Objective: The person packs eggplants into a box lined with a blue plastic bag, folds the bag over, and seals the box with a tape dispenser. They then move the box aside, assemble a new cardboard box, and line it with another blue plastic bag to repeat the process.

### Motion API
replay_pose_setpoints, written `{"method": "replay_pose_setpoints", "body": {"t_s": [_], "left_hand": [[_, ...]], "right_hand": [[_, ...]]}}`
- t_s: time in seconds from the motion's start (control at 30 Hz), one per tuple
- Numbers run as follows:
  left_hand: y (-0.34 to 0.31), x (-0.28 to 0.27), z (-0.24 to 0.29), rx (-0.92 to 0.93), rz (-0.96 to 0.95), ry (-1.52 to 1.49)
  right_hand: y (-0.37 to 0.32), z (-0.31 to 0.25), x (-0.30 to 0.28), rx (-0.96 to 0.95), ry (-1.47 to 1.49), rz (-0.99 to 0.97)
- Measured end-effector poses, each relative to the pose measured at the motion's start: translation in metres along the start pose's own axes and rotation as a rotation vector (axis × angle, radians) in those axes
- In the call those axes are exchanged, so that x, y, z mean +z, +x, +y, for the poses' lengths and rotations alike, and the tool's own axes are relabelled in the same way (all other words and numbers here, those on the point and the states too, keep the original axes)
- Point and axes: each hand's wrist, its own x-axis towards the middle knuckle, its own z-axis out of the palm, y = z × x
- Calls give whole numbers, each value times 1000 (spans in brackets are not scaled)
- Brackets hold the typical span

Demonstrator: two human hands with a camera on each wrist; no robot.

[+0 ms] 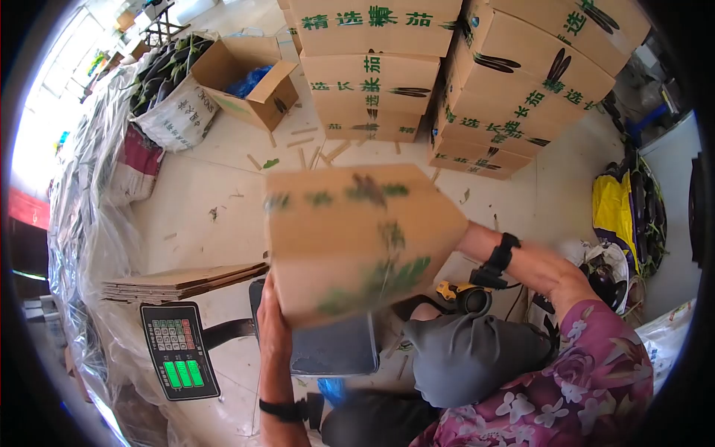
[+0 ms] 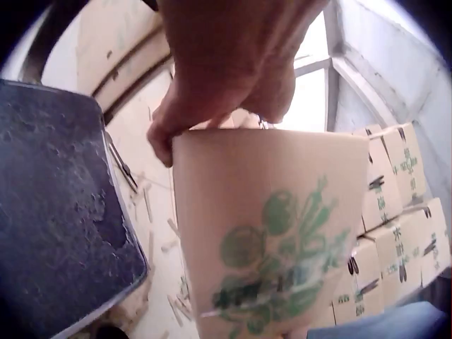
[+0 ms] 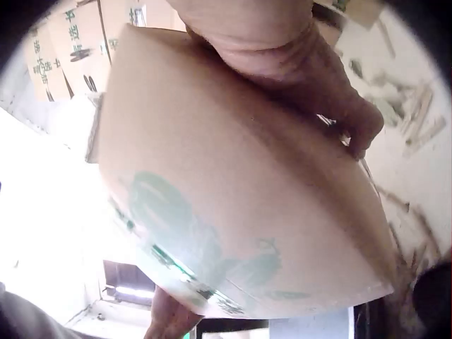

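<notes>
A cardboard box (image 1: 357, 223), printed with green characters and vegetable pictures, is held up between both hands, tilted and slightly blurred in the head view. My left hand (image 1: 275, 328) grips its near left side; in the left wrist view this hand (image 2: 226, 78) has its fingers bent over the box edge. From the right, my right hand (image 3: 304, 78) holds the opposite side, its fingertips over an edge in the right wrist view. The head view hides most of those fingers behind the box. Below the box is the dark platform (image 1: 335, 350) of a scale, partly covered.
The scale's display (image 1: 179, 350) glows green at left, beside flattened cardboard (image 1: 186, 281). Stacked printed boxes (image 1: 372, 82) stand ahead, more boxes (image 1: 521, 82) to their right. An open box (image 1: 261, 93) and a sack of eggplants (image 1: 175, 112) stand back left. A yellow tape dispenser (image 1: 450, 290) lies by the knee.
</notes>
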Motion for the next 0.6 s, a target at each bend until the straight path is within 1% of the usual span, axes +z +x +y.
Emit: {"method": "replay_pose_setpoints", "body": {"t_s": [0.03,0.1,0.13,0.2,0.23,0.3,0.33,0.37,0.43,0.47,0.5,0.53,0.57,0.6], "left_hand": [[16,16,5,78,-34,-65],[29,49,19,91,-146,-7],[38,52,15,88,-139,-5],[64,56,-9,5,-249,62],[69,58,-22,1,-244,62],[74,65,-41,31,-274,95],[74,64,-47,31,-273,79],[73,58,-47,27,-267,82],[69,46,-46,-119,-324,110],[65,42,-46,-123,-322,110],[61,37,-46,-163,-288,134],[57,34,-45,-201,-255,159],[52,32,-41,-198,-254,158],[45,28,-37,-195,-230,142]], "right_hand": [[0,-7,9,28,63,28],[-4,-23,-22,208,534,193],[-5,-22,-26,215,536,188],[-7,-18,-27,290,94,583],[-7,-9,-26,297,94,580],[0,10,-19,-125,-905,516],[9,16,-13,-441,-1186,549],[17,15,-3,-438,-1181,543],[33,2,15,-674,-1515,249],[45,4,20,-662,-1575,169],[57,12,14,-661,-1573,167],[72,23,6,-607,-1668,72],[84,26,0,-551,-1761,-25],[89,23,-2,-553,-1761,-25]]}}
